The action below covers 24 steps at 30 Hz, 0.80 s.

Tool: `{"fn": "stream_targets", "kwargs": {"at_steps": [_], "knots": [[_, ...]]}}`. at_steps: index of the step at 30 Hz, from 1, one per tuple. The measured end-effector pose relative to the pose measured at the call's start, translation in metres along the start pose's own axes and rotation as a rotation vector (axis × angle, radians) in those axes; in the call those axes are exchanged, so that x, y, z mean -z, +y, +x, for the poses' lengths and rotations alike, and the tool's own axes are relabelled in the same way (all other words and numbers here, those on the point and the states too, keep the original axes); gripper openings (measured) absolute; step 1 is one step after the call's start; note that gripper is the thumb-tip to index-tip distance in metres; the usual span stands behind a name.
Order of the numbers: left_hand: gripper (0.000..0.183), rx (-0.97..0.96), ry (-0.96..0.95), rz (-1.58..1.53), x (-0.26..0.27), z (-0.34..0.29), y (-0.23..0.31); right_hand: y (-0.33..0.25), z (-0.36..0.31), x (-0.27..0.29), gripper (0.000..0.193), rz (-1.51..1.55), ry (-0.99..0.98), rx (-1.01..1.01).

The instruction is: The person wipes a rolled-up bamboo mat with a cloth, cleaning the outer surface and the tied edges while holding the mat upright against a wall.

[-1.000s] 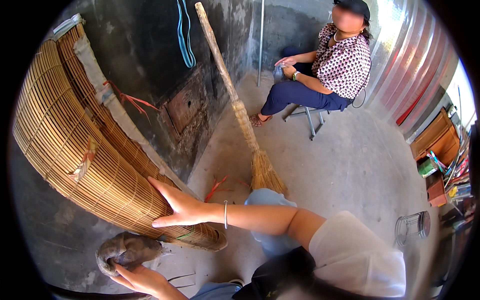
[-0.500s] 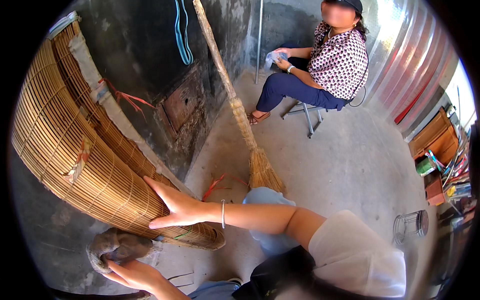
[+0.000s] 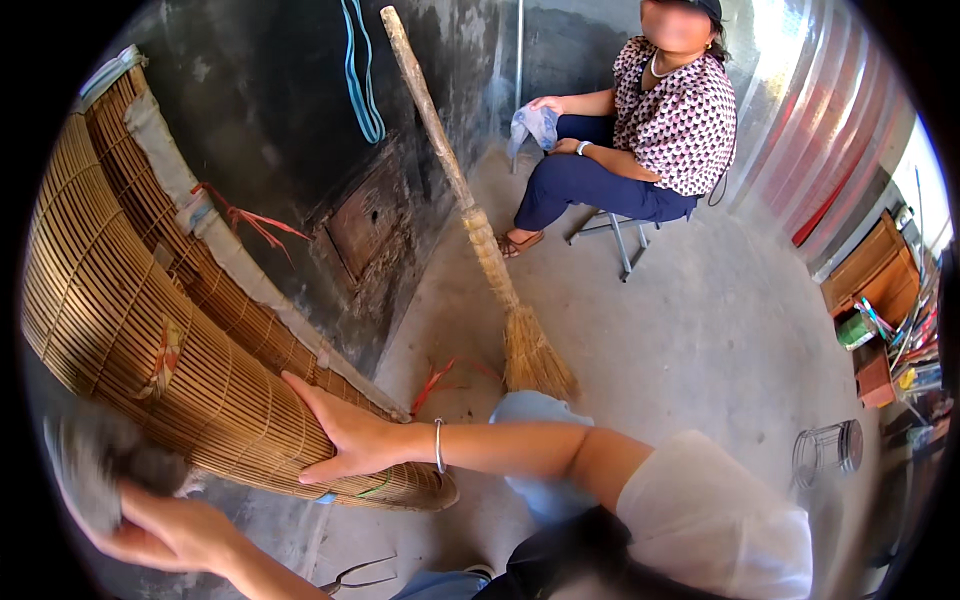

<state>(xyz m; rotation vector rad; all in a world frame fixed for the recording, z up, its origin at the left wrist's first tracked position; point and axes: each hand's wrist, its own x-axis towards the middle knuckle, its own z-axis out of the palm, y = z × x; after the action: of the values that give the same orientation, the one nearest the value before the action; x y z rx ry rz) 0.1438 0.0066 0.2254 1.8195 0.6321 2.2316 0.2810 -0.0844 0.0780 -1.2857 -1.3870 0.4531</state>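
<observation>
- Now the left hand (image 3: 175, 530) is at the lower left of the frame, higher and further left than half a second ago. Its fingers are closed around a grey rag (image 3: 85, 475), both blurred by motion.
- This shift takes the rag from beside the mat's lower end to a higher stretch of its outer side; I cannot tell whether they touch.
- The rolled slatted mat (image 3: 190, 370) fills the left of the frame, tilted, running from the upper left down to the lower middle.
- The right hand (image 3: 365, 440) stays on the mat's lower part, back of the hand showing, thumb and fingers spread wide. Its forearm reaches in almost level from the right, a bracelet (image 3: 440, 445) at the wrist.
- Centre, a broom (image 3: 490, 260) leans, bristles down.
- Upper right of centre, a seated person (image 3: 670, 130) holds a plastic bag (image 3: 535, 128), now further left.
</observation>
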Motion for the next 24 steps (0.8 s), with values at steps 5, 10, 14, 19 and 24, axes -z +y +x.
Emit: {"fn": "stream_targets", "kwargs": {"at_steps": [5, 10, 14, 19, 24], "knots": [[0.035, -0.542, -0.125, 0.134, -0.043, -0.006, -0.034, 0.023, 0.000, -0.008, 0.110, -0.186, 0.107, 0.063], [0.044, -0.377, -0.108, 0.033, -0.040, -0.044, -0.033, 0.024, 0.005, 0.006, 0.114, 0.040, 0.013, 0.032], [0.047, -0.292, -0.240, 0.090, -0.012, -0.086, -0.044, 0.030, 0.009, 0.000, 0.113, 0.212, -0.042, -0.074], [0.041, -0.141, -0.368, 0.150, 0.027, -0.143, -0.044, 0.036, 0.010, -0.003, 0.121, 0.231, -0.064, -0.025], [0.031, 0.117, -0.452, 0.053, 0.052, -0.143, -0.037, 0.041, 0.005, 0.004, 0.122, 0.271, -0.072, -0.062]]}}
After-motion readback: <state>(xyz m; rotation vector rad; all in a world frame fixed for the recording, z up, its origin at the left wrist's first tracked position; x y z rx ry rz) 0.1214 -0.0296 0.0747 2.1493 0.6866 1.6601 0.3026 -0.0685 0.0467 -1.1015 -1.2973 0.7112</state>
